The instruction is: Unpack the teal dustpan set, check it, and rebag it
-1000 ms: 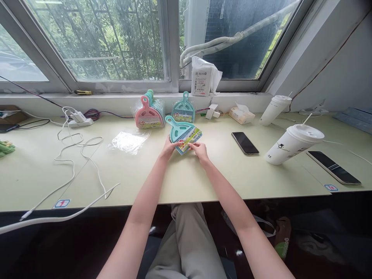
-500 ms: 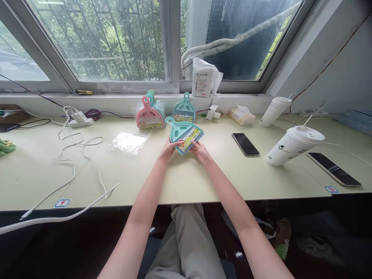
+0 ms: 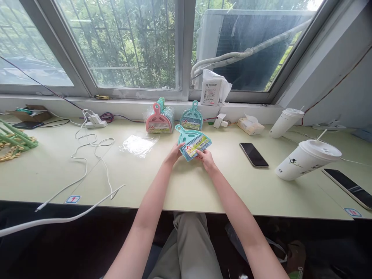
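Between my two hands is a small teal dustpan (image 3: 188, 135) with a blue-bristled brush and a yellow printed label, tilted with its handle up and to the left. My left hand (image 3: 175, 152) grips its lower left edge. My right hand (image 3: 207, 158) holds the lower right side, thumb by the label. Behind it, a wrapped stack of dustpans (image 3: 158, 120), pink in front, stands against the wall. Another teal dustpan (image 3: 192, 116) leans beside that stack. A crumpled clear plastic bag (image 3: 140, 145) lies left of my hands.
White cables (image 3: 84, 157) sprawl over the left of the table, near a power strip (image 3: 95, 123). To the right are a phone (image 3: 254, 155), two lidded paper cups (image 3: 305, 161), a second phone (image 3: 348, 188) and a tissue pack (image 3: 250, 124). A wrapped box (image 3: 211, 92) stands on the sill.
The view has shifted left and tilted slightly up, bringing more of the green item at the left edge into sight. My right thumb now lies over the label. Both hands still hold the dustpan.
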The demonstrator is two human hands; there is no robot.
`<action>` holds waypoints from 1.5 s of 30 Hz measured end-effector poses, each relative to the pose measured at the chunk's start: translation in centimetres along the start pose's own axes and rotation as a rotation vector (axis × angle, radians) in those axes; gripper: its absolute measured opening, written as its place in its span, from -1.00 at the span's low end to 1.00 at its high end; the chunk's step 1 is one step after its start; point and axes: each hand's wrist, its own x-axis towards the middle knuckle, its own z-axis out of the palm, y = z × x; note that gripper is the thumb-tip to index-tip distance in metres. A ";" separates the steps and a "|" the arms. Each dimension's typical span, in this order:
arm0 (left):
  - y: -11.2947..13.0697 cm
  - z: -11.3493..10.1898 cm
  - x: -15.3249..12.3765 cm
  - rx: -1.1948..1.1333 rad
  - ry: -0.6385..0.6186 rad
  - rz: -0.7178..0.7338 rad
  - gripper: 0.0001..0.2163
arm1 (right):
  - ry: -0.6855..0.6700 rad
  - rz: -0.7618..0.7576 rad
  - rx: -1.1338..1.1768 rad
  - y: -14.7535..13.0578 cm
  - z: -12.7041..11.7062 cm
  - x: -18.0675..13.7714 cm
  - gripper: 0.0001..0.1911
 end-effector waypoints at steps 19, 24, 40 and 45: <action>0.5 -6.4 -1.1 1.399 0.619 0.149 -0.69 | 0.080 -0.018 0.028 -1.0 -1.6 0.2 -0.80; 1.1 -3.6 -1.5 1.388 0.429 0.274 -0.70 | 0.105 -0.032 0.054 -1.7 -2.1 0.1 -0.82; -0.1 -3.8 -0.9 1.530 0.448 0.014 -0.79 | -0.015 0.231 -0.125 -3.0 -3.2 -0.1 -0.82; 0.1 -4.9 -0.5 1.461 0.572 0.013 -0.82 | -0.126 0.284 -0.171 -3.4 -3.5 -0.4 -0.81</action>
